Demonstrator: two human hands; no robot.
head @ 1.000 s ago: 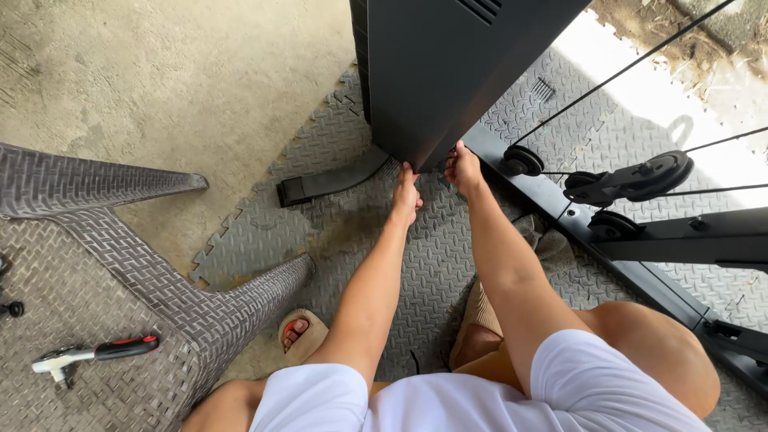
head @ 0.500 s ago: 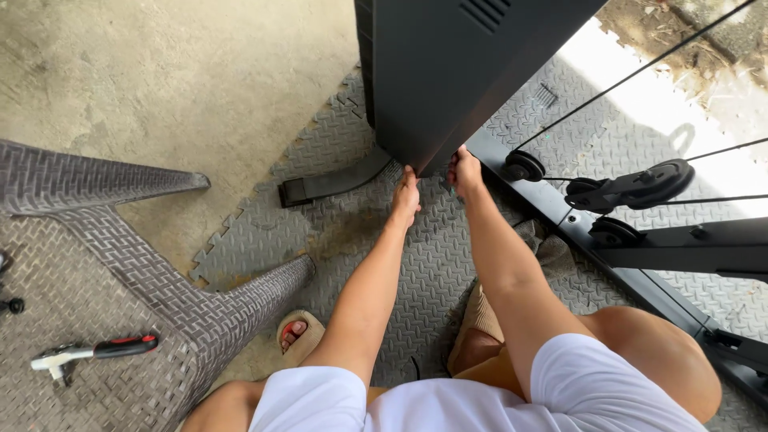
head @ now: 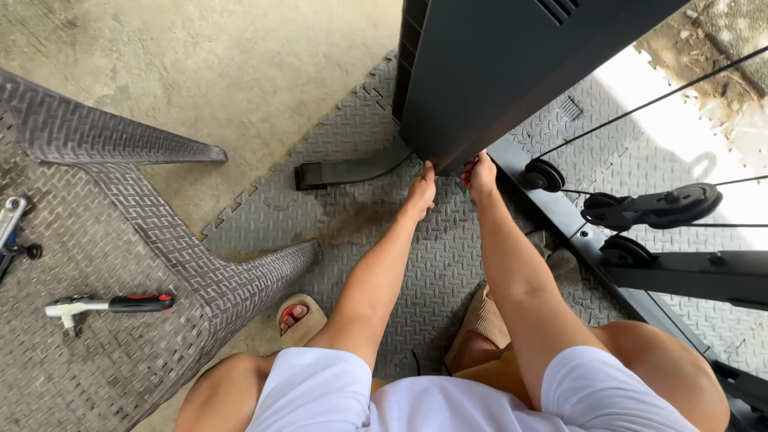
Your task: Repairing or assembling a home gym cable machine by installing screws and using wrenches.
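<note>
A tall black metal panel (head: 504, 72) of an exercise machine stands on grey rubber floor tiles (head: 376, 232). My left hand (head: 422, 190) grips the panel's bottom corner from the left. My right hand (head: 480, 174) holds the same bottom edge just to the right. Both arms reach forward from my knees. What lies under the panel's edge is hidden by my fingers.
Black pulleys (head: 652, 206) and cables sit on the machine's frame (head: 688, 276) at right. A black foot bar (head: 348, 170) lies left of the panel. A woven grey chair (head: 120, 240) at left carries a red-handled ratchet (head: 112, 305). Bare concrete (head: 240, 72) lies beyond.
Both hands stay on the panel's bottom edge. The view has shifted slightly; nothing else has visibly moved.
</note>
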